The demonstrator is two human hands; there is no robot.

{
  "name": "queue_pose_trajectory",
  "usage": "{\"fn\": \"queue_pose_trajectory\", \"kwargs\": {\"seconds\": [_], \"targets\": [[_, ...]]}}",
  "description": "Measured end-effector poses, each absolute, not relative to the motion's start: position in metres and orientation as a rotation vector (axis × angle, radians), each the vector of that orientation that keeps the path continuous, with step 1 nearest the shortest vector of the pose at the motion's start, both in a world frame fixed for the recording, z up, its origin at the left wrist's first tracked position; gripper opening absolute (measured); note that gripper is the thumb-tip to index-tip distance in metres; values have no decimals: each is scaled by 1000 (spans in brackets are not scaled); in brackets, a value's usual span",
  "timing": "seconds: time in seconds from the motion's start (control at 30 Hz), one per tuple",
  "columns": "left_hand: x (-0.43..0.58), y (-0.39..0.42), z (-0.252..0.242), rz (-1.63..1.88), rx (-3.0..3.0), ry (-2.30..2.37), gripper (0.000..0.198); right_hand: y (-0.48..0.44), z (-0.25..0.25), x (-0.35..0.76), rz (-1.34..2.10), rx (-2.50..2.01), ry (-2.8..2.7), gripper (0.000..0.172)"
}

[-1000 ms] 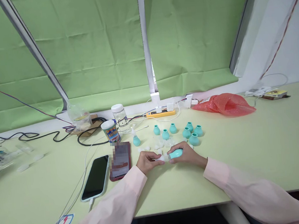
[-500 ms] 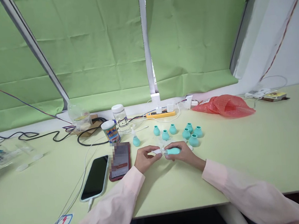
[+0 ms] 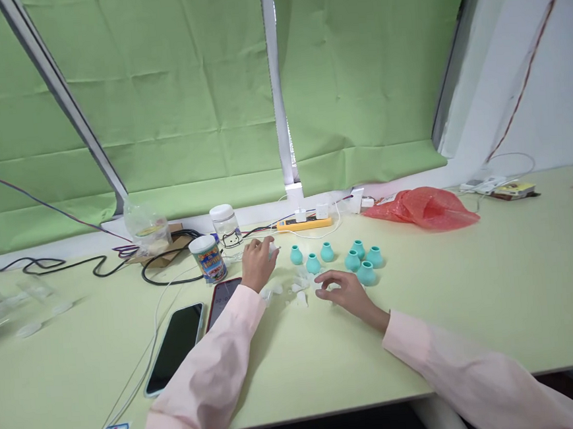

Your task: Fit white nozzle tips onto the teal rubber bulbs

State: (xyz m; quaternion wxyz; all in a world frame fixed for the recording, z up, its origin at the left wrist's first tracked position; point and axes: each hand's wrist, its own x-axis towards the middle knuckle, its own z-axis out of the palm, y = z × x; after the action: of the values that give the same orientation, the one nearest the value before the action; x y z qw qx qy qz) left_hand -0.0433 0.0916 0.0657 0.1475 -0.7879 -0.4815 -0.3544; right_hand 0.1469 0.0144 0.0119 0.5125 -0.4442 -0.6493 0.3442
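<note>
My left hand (image 3: 259, 263) reaches toward the back, left of the turquoise bulbs, its fingers curled round a small white-tipped piece (image 3: 274, 247). The rest of that piece is hidden by the hand. My right hand (image 3: 346, 294) hovers low over the table, thumb and forefinger bent round a small clear plastic piece (image 3: 318, 285). Loose clear and whitish plastic pieces (image 3: 301, 298) lie between the hands. Several open-necked turquoise squeeze bulbs stand behind them, one turquoise bulb (image 3: 313, 264) in front of two others, and a cluster with another turquoise bulb (image 3: 366, 274) beside my right hand.
A dark phone (image 3: 175, 349) and a red-edged phone (image 3: 220, 302) lie by my left arm. Behind stand a labelled can (image 3: 208, 259) and a clear jar (image 3: 226, 227). A yellow power strip (image 3: 304, 223), cables and a red plastic bag (image 3: 427, 208) line the back.
The turquoise-bulbed dropper held between both hands no longer shows. My left hand has moved back and left; my right hand stays low, apart from it. The view has shifted slightly.
</note>
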Motion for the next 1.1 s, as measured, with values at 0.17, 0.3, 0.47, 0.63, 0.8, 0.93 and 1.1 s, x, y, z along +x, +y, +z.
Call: {"fn": "queue_pose_trajectory", "kwargs": {"seconds": [0.17, 0.3, 0.47, 0.63, 0.8, 0.93, 1.1], "targets": [[-42, 98, 56, -775, -2160, -1412, 25, 14, 9, 148, 806, -1094, -1591, 22], [-42, 93, 59, -793, -2035, -1358, 20, 12, 10, 148, 715, -1099, -1656, 19], [-39, 88, 64, -880, -1965, -1391, 21, 12, 12, 152, 411, -1091, -1770, 14], [-32, 74, 67, -894, -2040, -1343, 24, 15, 9, 157, -21, -1195, -1984, 21], [-29, 51, 55, -659, -2391, -1155, 22, 15, 5, 159, -233, -1392, -2168, 28], [-27, 44, 39, -401, -2604, -1128, 17, 13, 5, 159, -280, -1446, -2238, 25], [-24, 43, 33, -236, -2662, -1170, 18, 14, 2, 157, -284, -1462, -2214, 23]]}}
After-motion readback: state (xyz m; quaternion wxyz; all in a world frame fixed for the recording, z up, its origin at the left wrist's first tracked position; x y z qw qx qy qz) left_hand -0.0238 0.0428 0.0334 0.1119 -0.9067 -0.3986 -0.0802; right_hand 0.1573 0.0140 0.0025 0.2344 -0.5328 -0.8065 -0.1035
